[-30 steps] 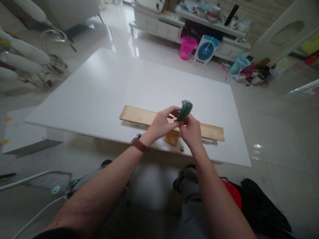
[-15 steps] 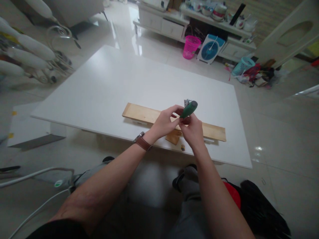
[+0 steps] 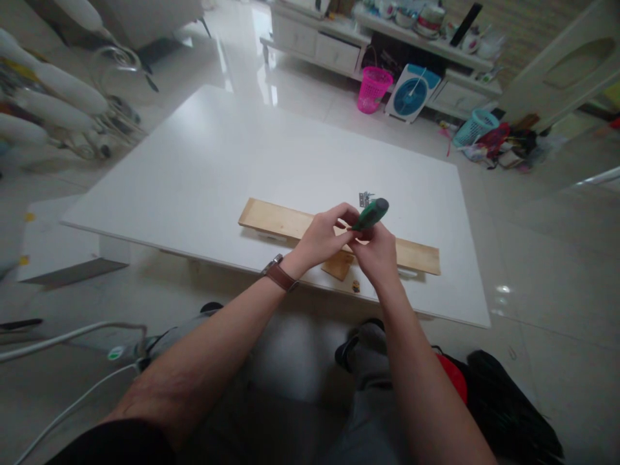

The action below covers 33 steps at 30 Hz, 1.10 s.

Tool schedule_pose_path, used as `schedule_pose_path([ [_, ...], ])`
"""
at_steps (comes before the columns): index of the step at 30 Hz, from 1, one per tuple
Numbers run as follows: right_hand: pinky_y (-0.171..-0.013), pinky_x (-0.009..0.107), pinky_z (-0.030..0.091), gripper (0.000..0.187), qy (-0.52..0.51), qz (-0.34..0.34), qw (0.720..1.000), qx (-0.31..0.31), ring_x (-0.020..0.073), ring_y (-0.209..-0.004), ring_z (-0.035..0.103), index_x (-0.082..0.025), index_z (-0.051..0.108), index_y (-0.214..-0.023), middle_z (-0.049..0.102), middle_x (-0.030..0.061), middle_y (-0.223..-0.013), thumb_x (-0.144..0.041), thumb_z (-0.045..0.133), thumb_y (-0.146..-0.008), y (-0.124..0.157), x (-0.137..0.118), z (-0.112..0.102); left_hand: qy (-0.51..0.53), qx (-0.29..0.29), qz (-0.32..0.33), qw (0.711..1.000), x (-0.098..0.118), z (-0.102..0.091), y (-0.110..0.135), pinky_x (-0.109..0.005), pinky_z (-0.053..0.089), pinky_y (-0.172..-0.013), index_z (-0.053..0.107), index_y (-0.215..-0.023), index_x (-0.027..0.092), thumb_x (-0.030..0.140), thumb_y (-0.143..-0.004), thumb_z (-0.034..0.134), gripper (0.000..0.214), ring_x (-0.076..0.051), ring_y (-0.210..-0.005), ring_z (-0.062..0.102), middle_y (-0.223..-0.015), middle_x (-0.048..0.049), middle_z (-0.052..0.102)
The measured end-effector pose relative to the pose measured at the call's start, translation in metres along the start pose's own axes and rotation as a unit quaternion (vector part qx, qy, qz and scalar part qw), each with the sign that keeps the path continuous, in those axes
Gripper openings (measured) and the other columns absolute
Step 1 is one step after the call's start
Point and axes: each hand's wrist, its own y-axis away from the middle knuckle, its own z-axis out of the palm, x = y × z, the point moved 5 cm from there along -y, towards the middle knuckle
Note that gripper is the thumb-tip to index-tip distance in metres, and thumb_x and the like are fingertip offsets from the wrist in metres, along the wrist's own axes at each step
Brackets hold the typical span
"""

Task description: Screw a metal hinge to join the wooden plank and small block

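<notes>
My right hand (image 3: 375, 255) grips a green-handled screwdriver (image 3: 372, 214), its handle pointing up and to the right. The fingers of my left hand (image 3: 323, 237), with a brown watch strap at the wrist, pinch at the screwdriver's lower end; the tip is hidden by them. Both hands hover over a long wooden board (image 3: 416, 256) lying near the front edge of the white table (image 3: 203, 174). A small wooden block (image 3: 338, 265) sits just under the hands, and a small metal hinge (image 3: 365, 197) lies behind the board.
A tiny dark piece (image 3: 356, 286) lies at the table's front edge. On the floor beyond stand a pink basket (image 3: 373, 90), a blue fan (image 3: 411, 94) and a teal basket (image 3: 476, 126). White cables (image 3: 72, 336) trail at the lower left.
The screwdriver handle has tilted further over to the right. The hands stay together over the board, and the view has shifted slightly.
</notes>
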Motion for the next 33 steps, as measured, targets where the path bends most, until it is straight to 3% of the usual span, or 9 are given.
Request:
schedule_pose_path([
  [5, -0.078, 0.04, 0.061, 0.029, -0.025, 0.005, 1.0, -0.011, 0.0243, -0.078, 0.077, -0.024, 0.072, -0.11, 0.08, 0.0014, -0.083, -0.022, 0.067, -0.081, -0.0003, -0.0008, -0.002, 0.004, -0.005, 0.013, 1.0, -0.0002, -0.0007, 0.0002, -0.031, 0.062, -0.089, 0.072, -0.111, 0.021, 0.01, -0.09, 0.066, 0.024, -0.017, -0.102, 0.073, -0.113, -0.0056, 0.076],
  [9, -0.073, 0.036, 0.058, 0.025, 0.005, -0.002, 1.0, 0.005, 0.0207, -0.07, 0.072, -0.025, 0.072, -0.106, 0.077, -0.0005, -0.078, -0.022, 0.067, -0.081, 0.0014, -0.0031, -0.0046, -0.013, -0.004, 0.019, 1.0, -0.0003, -0.0017, 0.0005, -0.029, 0.061, -0.085, 0.074, -0.107, 0.021, 0.015, -0.089, 0.073, 0.02, -0.017, -0.1, 0.07, -0.112, -0.0056, 0.072],
  [13, -0.07, 0.035, 0.056, 0.024, 0.038, -0.009, 0.999, 0.004, 0.0203, -0.069, 0.069, -0.024, 0.075, -0.1, 0.079, 0.0017, -0.081, -0.019, 0.066, -0.079, 0.0016, -0.0057, -0.0036, -0.016, -0.006, 0.024, 1.0, -0.0011, -0.0007, 0.0006, -0.03, 0.06, -0.083, 0.073, -0.098, 0.02, 0.02, -0.088, 0.079, 0.012, -0.017, -0.095, 0.069, -0.101, -0.0032, 0.072],
  [18, -0.076, 0.039, 0.061, 0.033, -0.003, -0.011, 1.0, 0.0, 0.0242, -0.08, 0.075, -0.023, 0.076, -0.109, 0.084, 0.0049, -0.094, -0.021, 0.07, -0.077, 0.0007, -0.0069, -0.0013, -0.002, -0.002, 0.016, 1.0, -0.0033, -0.0003, 0.0007, -0.032, 0.061, -0.089, 0.072, -0.11, 0.021, 0.017, -0.09, 0.075, 0.021, -0.017, -0.099, 0.072, -0.105, -0.0029, 0.078],
  [24, -0.075, 0.038, 0.061, 0.033, -0.025, 0.007, 1.0, -0.001, 0.0242, -0.077, 0.078, -0.024, 0.073, -0.112, 0.083, 0.0032, -0.086, -0.022, 0.066, -0.079, 0.0022, -0.0038, -0.0018, -0.024, 0.003, 0.039, 0.999, -0.0011, -0.0031, 0.0013, -0.03, 0.062, -0.085, 0.075, -0.113, 0.021, 0.015, -0.092, 0.07, 0.023, -0.017, -0.103, 0.07, -0.113, -0.0064, 0.073],
  [29, -0.074, 0.036, 0.059, 0.026, 0.011, -0.001, 1.0, 0.004, 0.0242, -0.076, 0.076, -0.024, 0.076, -0.102, 0.083, 0.0036, -0.087, -0.021, 0.067, -0.078, 0.0019, -0.0059, -0.0033, -0.038, -0.002, 0.048, 0.998, 0.001, -0.0014, 0.0014, -0.03, 0.061, -0.084, 0.075, -0.109, 0.021, 0.017, -0.087, 0.079, 0.022, -0.017, -0.098, 0.07, -0.105, -0.0042, 0.073],
  [33, -0.074, 0.04, 0.059, 0.03, 0.039, -0.006, 0.999, -0.006, 0.0272, -0.078, 0.076, -0.024, 0.078, -0.107, 0.084, 0.0054, -0.09, -0.019, 0.067, -0.079, 0.0012, -0.0063, -0.0014, -0.021, -0.006, 0.033, 0.999, -0.0004, -0.0005, 0.0005, -0.032, 0.06, -0.086, 0.074, -0.111, 0.021, 0.022, -0.09, 0.078, 0.021, -0.017, -0.096, 0.072, -0.103, -0.0032, 0.077],
])
